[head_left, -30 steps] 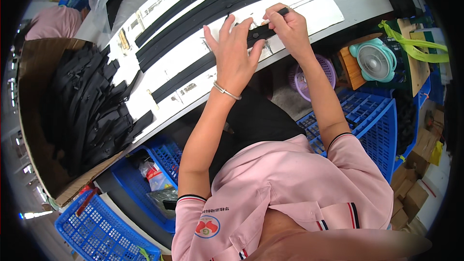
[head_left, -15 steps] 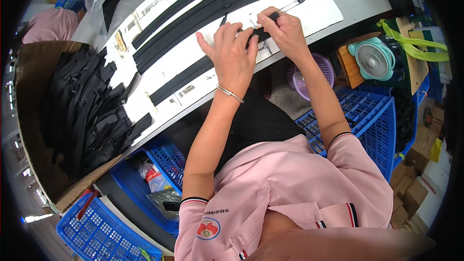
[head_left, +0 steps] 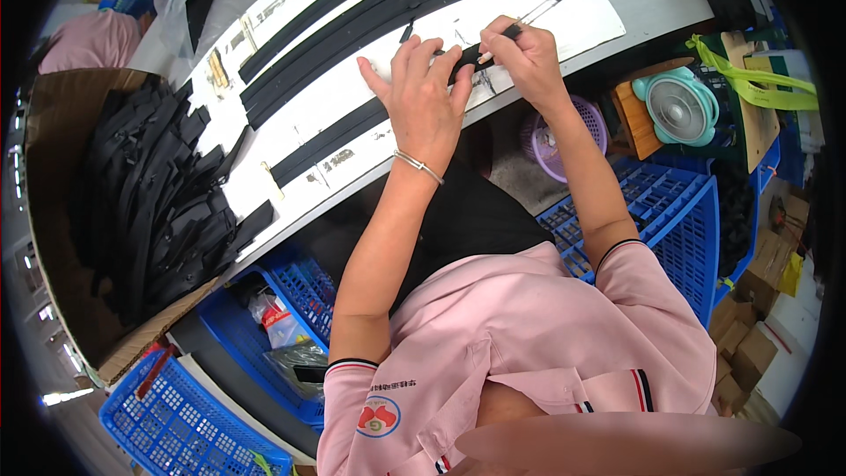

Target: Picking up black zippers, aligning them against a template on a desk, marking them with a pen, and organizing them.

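My right hand is closed around a clear-barrelled pen with black ends, held slanted over a black fabric strip on the white sheet. Spread fingers of my left hand rest on that same strip and partly cover it; the thumb side lies beside my right hand. The pen's lower end is hidden by my right fingers. Farther away on the sheet lie more black strips, side by side. Beyond my left fingertips is a small dark pointed thing, its kind unclear.
At left, a cardboard box holds a heap of black strips. Blue plastic baskets stand below the table. To the right are a purple basket, a teal fan and a blue crate. Another person's pink-clad shoulder shows far left.
My right hand has shifted slightly right along the strip, carrying the pen with it. My left hand stays in nearly the same place on the strip.
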{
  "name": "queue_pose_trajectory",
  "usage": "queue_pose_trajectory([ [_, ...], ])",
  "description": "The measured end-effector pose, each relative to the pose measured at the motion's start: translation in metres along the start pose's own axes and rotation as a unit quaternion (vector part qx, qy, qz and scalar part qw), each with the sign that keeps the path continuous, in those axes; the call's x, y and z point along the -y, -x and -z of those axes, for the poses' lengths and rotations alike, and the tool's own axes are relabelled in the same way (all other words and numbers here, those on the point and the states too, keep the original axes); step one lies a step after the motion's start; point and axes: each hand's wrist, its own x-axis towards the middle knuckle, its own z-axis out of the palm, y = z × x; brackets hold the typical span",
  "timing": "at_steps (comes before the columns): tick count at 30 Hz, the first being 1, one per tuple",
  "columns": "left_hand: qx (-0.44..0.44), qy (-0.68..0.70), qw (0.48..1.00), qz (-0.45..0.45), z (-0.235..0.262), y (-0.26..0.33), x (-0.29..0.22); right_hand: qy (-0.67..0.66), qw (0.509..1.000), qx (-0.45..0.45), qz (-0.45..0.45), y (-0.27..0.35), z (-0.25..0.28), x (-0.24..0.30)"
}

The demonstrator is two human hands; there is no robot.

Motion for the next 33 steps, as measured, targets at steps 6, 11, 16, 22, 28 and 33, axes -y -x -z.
queue_pose_trajectory([
  [6, -0.001, 0.008, 1.0, 0.002, -0.001, 0.002, -0.001, 0.007, 1.0, 0.011, 0.028, 0.002, 0.0, -0.008],
  [11, -0.005, 0.013, 1.0, 0.003, -0.002, 0.001, -0.002, 0.09, 0.995, 0.043, 0.013, 0.003, 0.004, -0.008],
  [16, -0.006, 0.008, 1.0, 0.011, 0.001, 0.002, 0.001, 0.108, 0.993, 0.033, 0.034, 0.0, -0.004, -0.004],
  [22, -0.019, -0.021, 1.0, -0.004, 0.016, 0.007, -0.007, -0.047, 0.998, 0.004, -0.042, 0.004, 0.004, -0.008],
  [28, 0.044, -0.01, 0.998, 0.048, 0.038, 0.039, -0.007, -0.06, 0.995, -0.08, 0.005, 0.011, 0.01, -0.018],
  [33, 0.047, -0.025, 0.998, 0.013, 0.031, -0.004, 0.031, -0.084, 0.991, -0.099, -0.008, 0.008, 0.002, -0.019],
])
